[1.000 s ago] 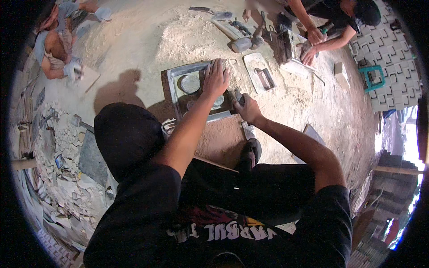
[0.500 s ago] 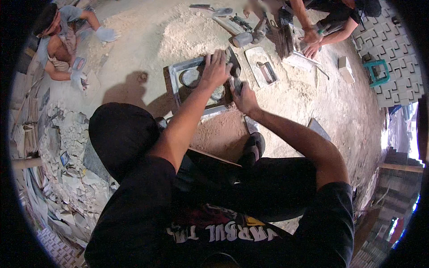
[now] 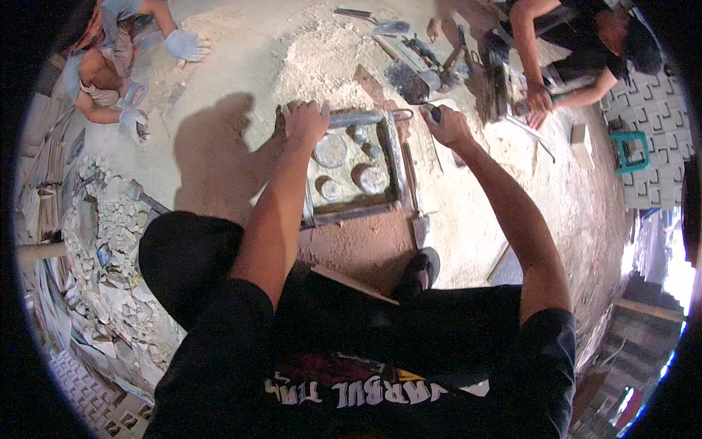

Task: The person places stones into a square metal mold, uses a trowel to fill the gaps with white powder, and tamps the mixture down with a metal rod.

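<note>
A rectangular casting frame (image 3: 358, 215) lies on the ground in front of me. Light packed material fills it, with several round discs, such as a large grey disc (image 3: 330, 150), set into the surface. At the frame's far left corner, my left hand (image 3: 306, 123) bends its fingers over the rim. Beyond the far right corner, my right hand (image 3: 447, 127) is closed round the handle of a trowel (image 3: 407, 80). The trowel's dark flat blade points away and to the left, clear of the frame. A long-handled tool (image 3: 411, 175) lies along the frame's right side.
A sandy reddish board (image 3: 351, 241) extends beneath the frame's near side. Loose pale powder (image 3: 322, 55) is heaped beyond. Co-workers crouch at far left, wearing a pale glove (image 3: 186, 46), and at far right. Rubble (image 3: 121, 241) lies left; a green stool (image 3: 630, 152) stands right.
My hands have moved apart: the left from the frame's far right part to its far left corner, the right outward with the trowel. The discs now show more fully as the view shifted.
</note>
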`<move>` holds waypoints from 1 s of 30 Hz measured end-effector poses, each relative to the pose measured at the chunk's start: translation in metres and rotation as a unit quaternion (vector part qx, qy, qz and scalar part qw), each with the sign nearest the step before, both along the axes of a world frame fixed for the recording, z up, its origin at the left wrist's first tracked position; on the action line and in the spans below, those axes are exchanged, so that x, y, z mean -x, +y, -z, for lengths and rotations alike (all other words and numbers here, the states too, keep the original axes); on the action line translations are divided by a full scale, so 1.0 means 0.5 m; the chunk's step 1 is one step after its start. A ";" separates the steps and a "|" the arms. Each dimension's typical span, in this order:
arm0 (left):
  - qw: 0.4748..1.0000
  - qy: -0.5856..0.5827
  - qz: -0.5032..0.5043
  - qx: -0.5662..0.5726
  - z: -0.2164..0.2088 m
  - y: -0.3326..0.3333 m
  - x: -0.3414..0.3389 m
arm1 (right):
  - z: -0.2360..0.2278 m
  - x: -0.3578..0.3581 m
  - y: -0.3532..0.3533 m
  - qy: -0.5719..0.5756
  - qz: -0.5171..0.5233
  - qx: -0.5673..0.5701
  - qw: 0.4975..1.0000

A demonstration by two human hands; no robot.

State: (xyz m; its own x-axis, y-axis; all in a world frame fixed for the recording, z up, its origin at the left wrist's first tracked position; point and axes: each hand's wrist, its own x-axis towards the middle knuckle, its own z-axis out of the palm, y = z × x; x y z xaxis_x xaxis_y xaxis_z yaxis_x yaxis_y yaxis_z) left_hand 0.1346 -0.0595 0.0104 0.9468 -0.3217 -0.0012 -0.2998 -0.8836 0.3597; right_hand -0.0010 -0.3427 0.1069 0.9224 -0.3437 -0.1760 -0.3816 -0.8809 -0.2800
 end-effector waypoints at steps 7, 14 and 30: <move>0.977 0.012 -0.179 0.115 0.023 0.010 -0.045 | 0.103 -0.216 -0.036 -0.009 -0.153 0.018 0.988; 0.967 -0.073 -0.208 0.130 0.034 0.016 -0.034 | 0.197 -0.389 0.106 0.149 -0.246 -0.110 0.952; 0.954 -0.114 -0.228 0.159 0.032 0.009 -0.036 | 0.164 -0.363 0.123 0.036 -0.177 -0.121 0.976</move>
